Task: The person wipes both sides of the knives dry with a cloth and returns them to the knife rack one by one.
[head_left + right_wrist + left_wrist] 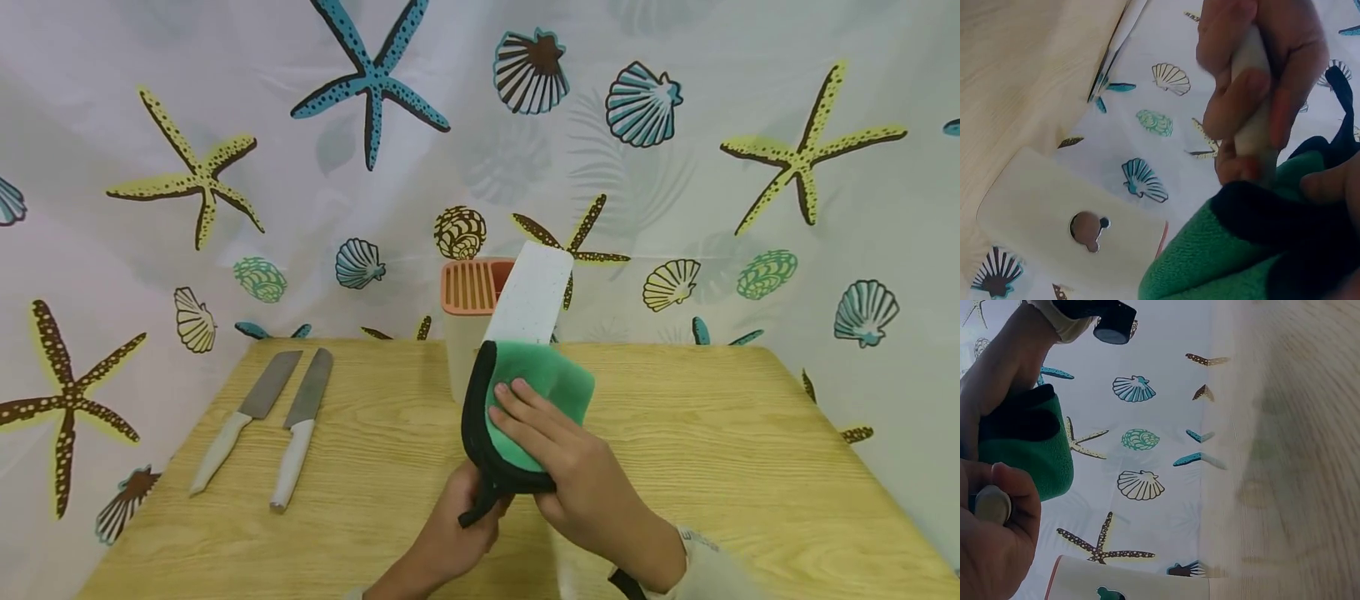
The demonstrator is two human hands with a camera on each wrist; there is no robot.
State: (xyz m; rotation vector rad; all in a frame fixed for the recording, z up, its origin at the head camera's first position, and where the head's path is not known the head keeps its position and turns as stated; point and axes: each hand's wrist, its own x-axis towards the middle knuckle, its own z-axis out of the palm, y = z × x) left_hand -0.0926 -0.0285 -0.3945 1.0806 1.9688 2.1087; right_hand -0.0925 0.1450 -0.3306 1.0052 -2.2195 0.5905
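My left hand (457, 521) grips the pale handle (1252, 94) of a knife, holding it with its broad, light blade (532, 287) pointing up and away. My right hand (566, 458) holds a green cloth (558, 379) with black edging over the lower blade, fingers lying across the front and thumb on the other side. In the left wrist view, the handle's butt (992, 505) pokes out of the left fist, beside the cloth. The cloth hides the part of the blade nearest the handle.
Behind the blade stands a cream knife block (461, 350) with an orange slotted top. Two white-handled knives, one broad (251, 408) and one narrower (303, 425), lie at the left on the wooden table (712, 467). A curtain (420, 183) with sea patterns hangs behind.
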